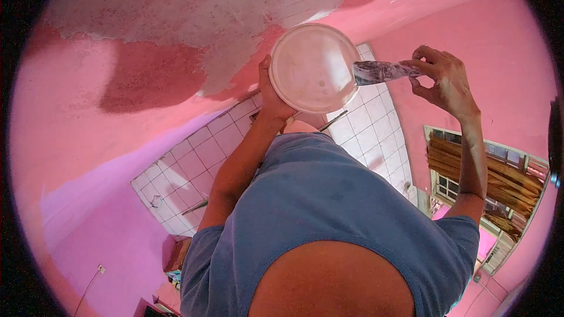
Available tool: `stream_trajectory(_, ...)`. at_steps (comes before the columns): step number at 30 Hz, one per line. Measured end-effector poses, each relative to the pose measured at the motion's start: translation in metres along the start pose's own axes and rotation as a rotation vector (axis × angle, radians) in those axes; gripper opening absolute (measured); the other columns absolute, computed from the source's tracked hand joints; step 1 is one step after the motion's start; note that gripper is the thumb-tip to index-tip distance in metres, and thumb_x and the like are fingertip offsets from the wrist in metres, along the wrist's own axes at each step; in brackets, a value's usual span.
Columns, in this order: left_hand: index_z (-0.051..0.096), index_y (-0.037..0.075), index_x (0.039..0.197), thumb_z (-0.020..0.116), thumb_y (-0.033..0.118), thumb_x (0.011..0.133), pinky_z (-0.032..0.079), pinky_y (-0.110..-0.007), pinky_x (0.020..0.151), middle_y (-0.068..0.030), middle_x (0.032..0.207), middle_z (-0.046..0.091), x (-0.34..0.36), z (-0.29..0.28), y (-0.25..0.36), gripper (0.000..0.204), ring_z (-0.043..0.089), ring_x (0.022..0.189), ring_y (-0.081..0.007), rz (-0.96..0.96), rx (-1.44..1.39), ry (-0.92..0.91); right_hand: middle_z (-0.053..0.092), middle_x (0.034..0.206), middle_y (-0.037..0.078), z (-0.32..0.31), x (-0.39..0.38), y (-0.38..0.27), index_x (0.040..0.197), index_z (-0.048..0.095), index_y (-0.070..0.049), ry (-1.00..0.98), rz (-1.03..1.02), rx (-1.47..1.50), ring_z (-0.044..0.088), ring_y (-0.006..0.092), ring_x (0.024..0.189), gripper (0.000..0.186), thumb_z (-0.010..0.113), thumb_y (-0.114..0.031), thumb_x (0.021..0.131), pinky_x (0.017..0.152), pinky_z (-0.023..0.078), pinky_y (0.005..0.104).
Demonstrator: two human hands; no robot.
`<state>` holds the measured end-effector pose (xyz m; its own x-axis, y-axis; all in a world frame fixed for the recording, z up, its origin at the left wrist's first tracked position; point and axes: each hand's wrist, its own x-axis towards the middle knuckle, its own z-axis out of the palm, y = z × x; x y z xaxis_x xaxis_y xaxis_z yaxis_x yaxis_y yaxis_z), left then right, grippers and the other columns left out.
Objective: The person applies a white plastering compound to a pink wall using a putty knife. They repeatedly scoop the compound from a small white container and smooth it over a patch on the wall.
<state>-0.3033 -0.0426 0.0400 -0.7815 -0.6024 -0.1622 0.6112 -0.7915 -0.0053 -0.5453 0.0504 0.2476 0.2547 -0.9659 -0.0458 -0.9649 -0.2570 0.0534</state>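
Note:
In my left hand (275, 98) I hold a round, pale plastic lid or shallow container (305, 70), coated inside with smears of whitish material, gripped along its left and lower rim. My right hand (442, 82) pinches a putty knife (379, 73) smeared with pale residue, its blade held level at the container's right edge. Beside them rises a pink wall (147, 70) with rough grey and white patches across its upper part.
White floor tiles (373, 117) lie below me, with thin long objects on them. At right is a window (482, 173) with brown fabric across it. A socket (101, 269) with a cord is on the purple wall at lower left, near assorted items (175, 258).

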Motion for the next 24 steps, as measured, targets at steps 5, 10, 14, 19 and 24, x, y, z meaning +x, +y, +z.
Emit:
stream_trajectory(5,0.041,0.011,0.130,0.045,0.057,0.079,0.038,-0.054,0.094,-0.0146,0.128,0.046,0.004,0.005,-0.002,0.069,0.045,0.115,-0.0336,0.033,0.017,0.069,0.056,0.083,0.002,0.017,-0.005,-0.004,0.095,0.065,-0.017,-0.069,0.043,0.148,0.058,0.0219,0.068,0.034,0.067,-0.007,0.063,0.062,0.049,0.0345)
stream_trajectory(10,0.042,0.011,0.128,0.045,0.057,0.077,0.037,-0.054,0.094,-0.0142,0.127,0.046,0.009,0.003,-0.002,0.069,0.046,0.114,-0.0337,-0.017,-0.035,0.012,0.058,0.084,0.002,0.045,-0.018,-0.003,0.096,0.066,-0.016,-0.073,0.126,0.292,0.059,0.0190,0.065,0.034,0.068,-0.008,0.063,0.060,0.049,0.0321)
stream_trajectory(14,0.043,0.011,0.128,0.046,0.058,0.075,0.037,-0.055,0.095,-0.0142,0.127,0.047,0.010,0.008,-0.003,0.071,0.046,0.114,-0.0341,-0.074,-0.066,0.059,0.059,0.084,0.002,0.062,-0.023,-0.007,0.095,0.067,-0.015,-0.047,0.144,0.361,0.061,0.0183,0.066,0.032,0.069,-0.008,0.063,0.061,0.050,0.0309)
stream_trajectory(19,0.043,0.012,0.127,0.046,0.058,0.075,0.037,-0.055,0.094,-0.0137,0.127,0.046,0.013,0.008,-0.004,0.070,0.046,0.114,-0.0341,-0.033,0.000,0.111,0.060,0.084,0.003,0.079,-0.025,-0.009,0.096,0.068,-0.011,-0.058,0.197,0.459,0.063,0.0158,0.071,0.036,0.067,-0.001,0.062,0.061,0.051,0.0274)
stream_trajectory(24,0.043,0.012,0.127,0.046,0.057,0.076,0.038,-0.055,0.093,-0.0140,0.126,0.047,0.012,0.012,-0.009,0.068,0.046,0.113,-0.0340,-0.035,0.032,0.091,0.060,0.081,0.004,0.085,-0.017,-0.028,0.099,0.067,-0.008,-0.035,0.217,0.639,0.060,0.0139,0.066,0.034,0.066,-0.002,0.066,0.059,0.049,0.0260)
